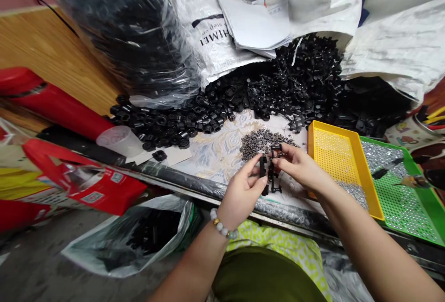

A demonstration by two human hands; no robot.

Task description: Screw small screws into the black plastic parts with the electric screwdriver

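Observation:
My left hand and my right hand meet over the table's front edge, both pinching a small black plastic frame of parts between thumb and fingers. A beaded bracelet circles my left wrist. Just behind the hands lies a small heap of tiny grey metal pieces on the patterned tablecloth. Behind that spreads a big pile of black plastic frames, spilling from a white woven sack.
A row of black ring parts lies left. A yellow perforated tray and a green tray with metal bits sit right. A clear bag of black parts stands behind; another bag hangs below the table. Red packaging at left.

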